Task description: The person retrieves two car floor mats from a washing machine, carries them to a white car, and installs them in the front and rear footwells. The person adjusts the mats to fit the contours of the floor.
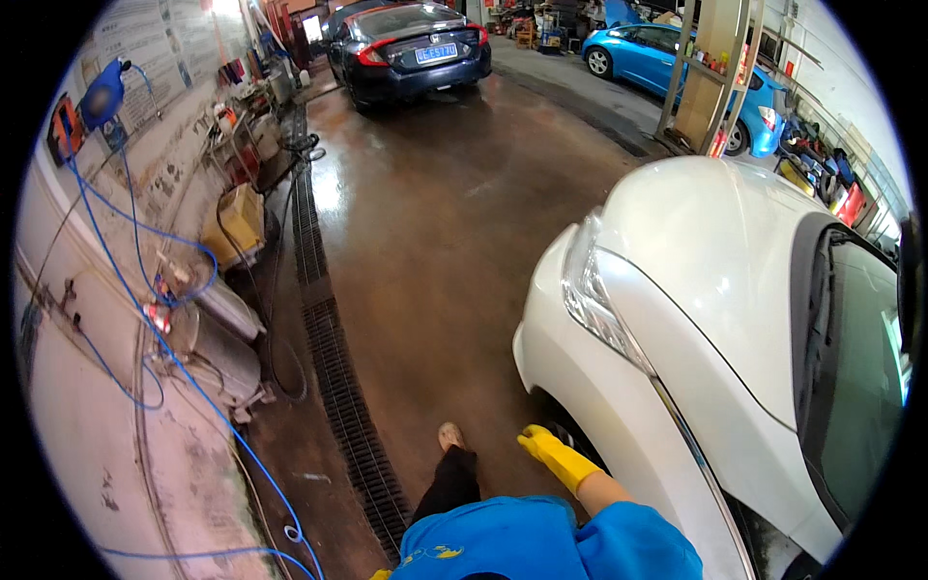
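Note:
My right hand [561, 456], in a long yellow rubber glove, hangs low beside the front wheel [572, 437] of a white car [667, 290]. Its fingers are curled in, and nothing shows in them. The glove overlaps the wheel in the picture; whether it touches cannot be told. Of my left hand [382, 574] only a scrap of yellow glove shows at the lower edge, left of my blue top; its fingers are hidden. The white car's headlight [594, 295] and hood lie ahead and to the right.
A drain grate [338, 372] runs along the wet brown floor to my left. Blue hoses [208, 396], metal tanks [217, 348] and a yellow container [235, 224] stand by the left wall. A dark car [411, 53] is ahead; a blue car [643, 50] stands behind a pillar.

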A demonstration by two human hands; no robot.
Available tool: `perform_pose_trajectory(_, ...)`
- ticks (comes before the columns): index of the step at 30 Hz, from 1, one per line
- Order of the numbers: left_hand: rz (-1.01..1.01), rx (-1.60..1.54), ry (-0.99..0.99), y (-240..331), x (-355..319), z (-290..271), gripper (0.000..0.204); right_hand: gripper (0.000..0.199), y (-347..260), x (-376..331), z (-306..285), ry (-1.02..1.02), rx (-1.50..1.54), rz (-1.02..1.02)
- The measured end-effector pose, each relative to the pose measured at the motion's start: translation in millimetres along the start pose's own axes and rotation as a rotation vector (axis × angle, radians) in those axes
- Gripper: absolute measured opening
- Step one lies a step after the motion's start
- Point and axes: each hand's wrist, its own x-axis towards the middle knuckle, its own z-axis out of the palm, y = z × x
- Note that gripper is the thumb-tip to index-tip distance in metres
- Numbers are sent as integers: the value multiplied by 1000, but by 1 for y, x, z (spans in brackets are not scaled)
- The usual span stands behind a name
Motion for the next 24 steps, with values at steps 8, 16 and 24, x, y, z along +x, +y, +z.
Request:
perform_pose_trajectory(8, 573, 601, 280, 301, 162, -296, 19, 42, -114, 135, -89, 103, 163, 119)
perform_pose_trajectory(16, 788, -175, 352, 662, 236, -487, 34, 42, -197, 303, -205, 319, 396, 88)
perform_pose_trajectory(24, 764, 86, 66, 804, 316, -552, 39, 42, -267, 523, -373, 548, 258, -164)
